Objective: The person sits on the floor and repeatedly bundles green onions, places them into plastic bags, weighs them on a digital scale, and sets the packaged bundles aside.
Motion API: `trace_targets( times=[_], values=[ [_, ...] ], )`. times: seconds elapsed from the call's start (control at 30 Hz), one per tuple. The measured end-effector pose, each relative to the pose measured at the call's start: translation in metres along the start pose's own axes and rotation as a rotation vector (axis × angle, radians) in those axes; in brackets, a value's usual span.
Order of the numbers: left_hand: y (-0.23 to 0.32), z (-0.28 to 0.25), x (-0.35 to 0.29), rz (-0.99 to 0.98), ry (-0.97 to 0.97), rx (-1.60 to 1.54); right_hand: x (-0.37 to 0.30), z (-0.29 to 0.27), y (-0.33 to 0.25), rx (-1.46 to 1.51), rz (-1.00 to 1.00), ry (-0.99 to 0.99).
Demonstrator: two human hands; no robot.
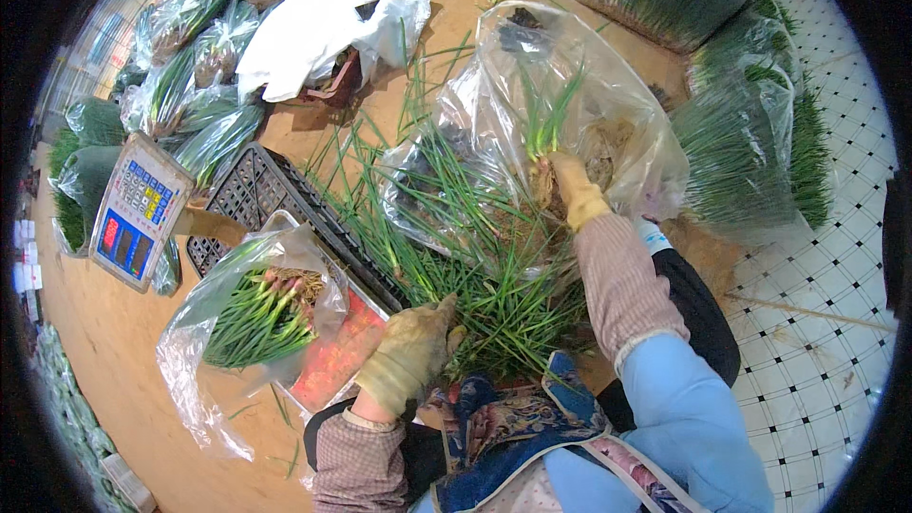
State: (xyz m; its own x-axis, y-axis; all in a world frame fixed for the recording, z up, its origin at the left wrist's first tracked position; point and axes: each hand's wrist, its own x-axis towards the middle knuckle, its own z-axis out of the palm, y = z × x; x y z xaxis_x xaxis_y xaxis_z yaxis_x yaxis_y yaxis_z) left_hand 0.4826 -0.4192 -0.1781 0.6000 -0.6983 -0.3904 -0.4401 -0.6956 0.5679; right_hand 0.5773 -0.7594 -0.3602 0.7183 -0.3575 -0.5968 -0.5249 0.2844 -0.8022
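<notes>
My right hand point(575, 192), in a yellowish work glove, grips a small bunch of green onions point(545, 129) by its root end, over a large clear plastic bag point(632, 128). My left hand point(410, 350), gloved too, has its fingers curled at the near left edge of a loose heap of green onions point(508, 309); what lies in them is hidden. Left of it, a clear bag point(195, 351) holds a bundle of green onions point(261, 318) with reddish bulbs and roots, on a red-topped weighing scale point(337, 361).
The scale's display point(141, 214) stands at the left beside a black plastic crate point(266, 185). Bagged green onions point(195, 33) and a white plastic bag point(318, 24) lie at the back left. More large bagged bundles point(741, 147) line the right, near a tiled floor point(817, 351).
</notes>
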Motion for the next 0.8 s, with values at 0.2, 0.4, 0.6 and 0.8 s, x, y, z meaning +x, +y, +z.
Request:
trace_targets(
  times=[0.2,0.4,0.6,0.8],
  values=[
    [-0.007,0.015,0.0,0.006,0.255,-0.199,-0.133,0.047,-0.015,0.411,-0.132,-0.485],
    [0.005,0.029,0.01,-0.109,0.308,-1.277,-0.221,0.085,0.012,0.153,-0.217,-0.658],
    [0.005,0.061,-0.008,-0.136,0.482,-1.594,-0.264,0.089,-0.007,-0.584,-0.595,-0.313],
    [0.025,0.086,-0.034,-0.162,0.771,-1.129,-0.306,0.106,-0.034,-0.647,-0.614,-0.227]
  ],
)
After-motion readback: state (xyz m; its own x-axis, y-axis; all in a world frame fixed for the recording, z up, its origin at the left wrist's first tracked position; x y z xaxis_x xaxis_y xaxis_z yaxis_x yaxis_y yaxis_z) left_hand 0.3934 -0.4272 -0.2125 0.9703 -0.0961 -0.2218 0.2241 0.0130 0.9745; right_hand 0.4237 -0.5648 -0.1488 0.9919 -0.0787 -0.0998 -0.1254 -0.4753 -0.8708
